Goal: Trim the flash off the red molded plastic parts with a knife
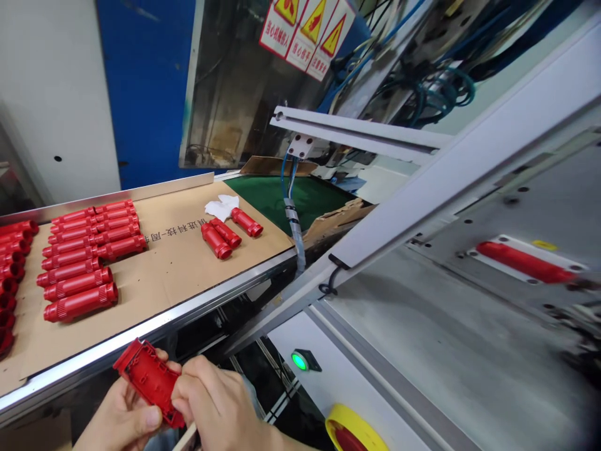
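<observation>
Red moulded plastic, a flat ribbed housing piece (149,380), sits low in the head view, below the near metal edge of the bench (154,326). Both hands have it. The left hand (123,418) cups it from beneath, its grip closed with the thumb laid along the lower edge. The right hand (216,407) pinches the piece's right end, fingers curled tight over it, and a thin pale stick shows just under that hand.

On the bench lies a sheet of brown cardboard (178,275) with printed characters. Rows of red threaded cylindrical parts (87,257) lie side by side on its left part, and more run off the left edge of view. Three shorter red parts (228,230) lie loose further back, just beside a crumpled white cloth (221,207).

To the right stands a grey machine panel (422,351) bearing a lit green button (299,361), a yellow-ringed red stop button (352,435), and a long red part (521,262) seated in a white fixture.
</observation>
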A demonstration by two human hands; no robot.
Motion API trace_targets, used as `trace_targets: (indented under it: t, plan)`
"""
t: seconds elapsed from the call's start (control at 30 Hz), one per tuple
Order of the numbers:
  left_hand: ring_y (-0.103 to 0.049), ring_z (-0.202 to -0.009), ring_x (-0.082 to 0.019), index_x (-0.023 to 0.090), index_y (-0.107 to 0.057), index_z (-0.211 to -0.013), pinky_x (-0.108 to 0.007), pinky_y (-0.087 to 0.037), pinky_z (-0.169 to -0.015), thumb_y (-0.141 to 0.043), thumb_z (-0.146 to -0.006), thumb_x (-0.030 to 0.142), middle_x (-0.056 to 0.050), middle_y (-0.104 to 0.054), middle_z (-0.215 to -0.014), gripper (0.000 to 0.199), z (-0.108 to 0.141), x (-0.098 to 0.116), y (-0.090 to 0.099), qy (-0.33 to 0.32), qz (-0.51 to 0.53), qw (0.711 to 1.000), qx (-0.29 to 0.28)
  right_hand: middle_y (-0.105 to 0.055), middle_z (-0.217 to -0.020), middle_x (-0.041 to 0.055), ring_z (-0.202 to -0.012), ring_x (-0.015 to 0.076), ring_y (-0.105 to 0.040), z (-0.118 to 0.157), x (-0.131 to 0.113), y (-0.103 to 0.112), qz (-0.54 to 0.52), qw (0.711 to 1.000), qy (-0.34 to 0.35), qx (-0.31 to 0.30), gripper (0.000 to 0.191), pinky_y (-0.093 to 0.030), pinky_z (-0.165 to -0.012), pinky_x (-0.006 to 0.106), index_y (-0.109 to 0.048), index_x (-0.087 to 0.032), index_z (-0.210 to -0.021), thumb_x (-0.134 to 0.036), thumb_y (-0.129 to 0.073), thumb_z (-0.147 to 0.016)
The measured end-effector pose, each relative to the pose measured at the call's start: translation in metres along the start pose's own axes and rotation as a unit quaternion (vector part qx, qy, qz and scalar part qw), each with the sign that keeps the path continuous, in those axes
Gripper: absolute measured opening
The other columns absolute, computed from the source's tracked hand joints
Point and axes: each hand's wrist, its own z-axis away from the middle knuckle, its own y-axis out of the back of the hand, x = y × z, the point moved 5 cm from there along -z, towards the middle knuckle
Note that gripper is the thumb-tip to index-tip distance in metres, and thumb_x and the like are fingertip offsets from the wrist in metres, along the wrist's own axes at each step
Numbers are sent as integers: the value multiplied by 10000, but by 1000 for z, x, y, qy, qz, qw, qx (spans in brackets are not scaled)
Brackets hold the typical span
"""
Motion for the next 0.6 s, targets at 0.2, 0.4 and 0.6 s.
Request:
trace_targets:
  t: [0.2, 0.4, 0.6]
  plan:
    - [-634, -546, -231, 206, -700, -548, -245, -514, -530, -811, -384, 387, -50, -687, -543, 269, -12, 94, -21, -227, -400, 887, 27, -523, -727, 55, -683, 147, -537, -44, 89, 37, 91, 966, -236, 59, 291, -440, -635, 253, -498, -163, -719, -249, -270, -878]
    - [-645, -797, -220, 170, -714, -738, -174, -491, -658, -785, -511, 322, -66, -724, -833, 282, -27, 141, -49, -292, -319, 898, -81, -534, -867, 104, -692, 230, -584, -70, 145, 36, 182, 922, -341, 13, 235, -427, -613, 336, -569, -130, -865, -340, -576, -759]
    - [-563, -1030, -259, 250, -648, -911, -304, -493, -810, -785, -541, 268, -34, -677, -1038, 395, -28, 126, -43, -243, -164, 946, -139, -505, -951, 86, -682, 190, -588, -58, 144, 28, 182, 916, -358, 15, 246, -414, -591, 293, -554, -172, -971, -196, -567, -727]
